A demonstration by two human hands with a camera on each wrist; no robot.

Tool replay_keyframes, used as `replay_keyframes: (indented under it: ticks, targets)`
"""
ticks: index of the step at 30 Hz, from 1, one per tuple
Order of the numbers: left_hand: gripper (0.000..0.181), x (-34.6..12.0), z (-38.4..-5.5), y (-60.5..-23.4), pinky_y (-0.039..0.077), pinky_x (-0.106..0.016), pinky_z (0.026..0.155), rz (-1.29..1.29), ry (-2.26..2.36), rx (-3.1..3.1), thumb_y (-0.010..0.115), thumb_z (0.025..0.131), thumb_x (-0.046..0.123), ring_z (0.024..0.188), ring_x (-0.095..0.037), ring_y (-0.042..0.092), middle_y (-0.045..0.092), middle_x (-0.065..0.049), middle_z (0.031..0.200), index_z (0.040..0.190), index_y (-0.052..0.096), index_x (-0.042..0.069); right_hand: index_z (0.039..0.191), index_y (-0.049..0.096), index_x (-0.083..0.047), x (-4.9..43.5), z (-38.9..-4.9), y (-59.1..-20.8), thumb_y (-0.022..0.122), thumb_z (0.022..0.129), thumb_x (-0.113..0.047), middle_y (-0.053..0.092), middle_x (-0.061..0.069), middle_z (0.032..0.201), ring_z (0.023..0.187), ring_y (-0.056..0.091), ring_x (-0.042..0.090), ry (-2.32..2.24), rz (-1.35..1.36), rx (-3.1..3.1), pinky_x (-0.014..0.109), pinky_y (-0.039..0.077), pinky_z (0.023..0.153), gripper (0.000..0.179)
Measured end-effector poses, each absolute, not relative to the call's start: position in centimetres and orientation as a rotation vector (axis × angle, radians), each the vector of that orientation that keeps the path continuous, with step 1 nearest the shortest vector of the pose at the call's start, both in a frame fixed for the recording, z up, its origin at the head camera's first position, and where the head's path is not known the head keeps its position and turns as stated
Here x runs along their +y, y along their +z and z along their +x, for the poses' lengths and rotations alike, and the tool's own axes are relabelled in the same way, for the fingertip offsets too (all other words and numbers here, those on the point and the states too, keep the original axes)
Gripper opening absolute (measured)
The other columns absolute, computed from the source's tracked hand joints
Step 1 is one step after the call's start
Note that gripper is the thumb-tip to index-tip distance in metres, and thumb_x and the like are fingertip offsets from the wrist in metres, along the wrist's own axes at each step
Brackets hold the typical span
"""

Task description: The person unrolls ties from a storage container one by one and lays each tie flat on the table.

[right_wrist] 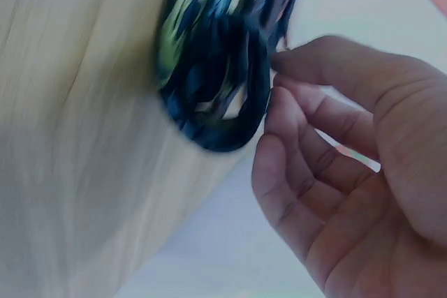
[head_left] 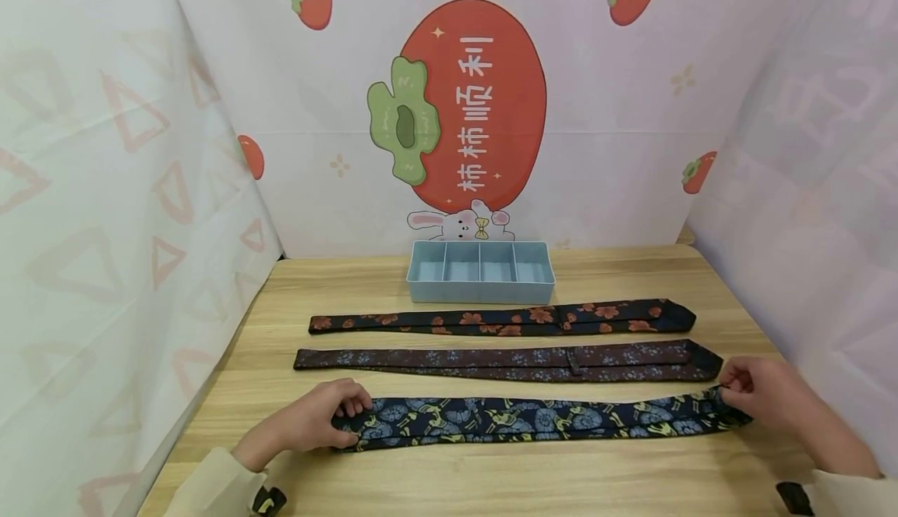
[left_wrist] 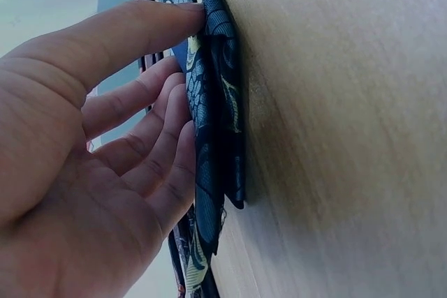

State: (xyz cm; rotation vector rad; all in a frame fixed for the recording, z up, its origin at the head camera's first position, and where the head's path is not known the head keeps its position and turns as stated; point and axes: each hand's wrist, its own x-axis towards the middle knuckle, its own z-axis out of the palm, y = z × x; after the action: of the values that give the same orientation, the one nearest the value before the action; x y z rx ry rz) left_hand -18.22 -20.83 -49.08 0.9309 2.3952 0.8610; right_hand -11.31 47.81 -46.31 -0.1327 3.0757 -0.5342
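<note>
A navy necktie (head_left: 491,421) with blue and yellow figures stretches across the near part of the table, folded lengthwise in layers. My left hand (head_left: 326,416) grips its left end, thumb at the near edge and fingers at the far edge. In the left wrist view the thumb presses the layered cloth (left_wrist: 199,95) against the fingers. At the other end, my right hand (head_left: 765,396) pinches the tie's corner between thumb and fingers. The right wrist view shows that end (right_wrist: 223,137) curled into a loop beside the fingertips.
Beyond the held tie lie two more neckties, a dark maroon one (head_left: 463,361) with small blue flowers and a black one (head_left: 428,322) with orange flowers. A pale blue tray (head_left: 480,292) with several compartments stands at the back. Printed cloth (head_left: 596,174) hangs behind the table (head_left: 491,486).
</note>
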Motion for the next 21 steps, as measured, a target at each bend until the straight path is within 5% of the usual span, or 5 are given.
replay_keyframes:
  ticks: [13,21]
  targets:
    - [0.039,-22.8,-19.2,-51.1,0.053,-0.025,0.073,1.142,0.919,2.390,0.081,0.095,0.032,0.092,-0.003,0.059,0.066,0.001,0.109,0.124,0.066,0.010,0.085,0.064,-0.007,47.1,-11.6,-46.7,0.087,0.080,-0.005,0.058,-0.004,0.076,0.065,0.042,-0.002,-0.506,-0.167,3.064,0.025,0.041,0.059,0.024]
    - [0.038,-22.0,-18.1,-49.3,0.055,-0.027,0.080,0.921,0.879,2.408,0.085,0.089,0.022,0.093,-0.002,0.058,0.065,0.003,0.110,0.121,0.068,0.011,0.087,0.067,-0.010,49.3,-11.7,-45.5,0.079,0.084,-0.005,0.063,-0.005,0.079,0.066,0.045,-0.004,-0.448,-0.136,3.067,0.026,0.042,0.061,0.013]
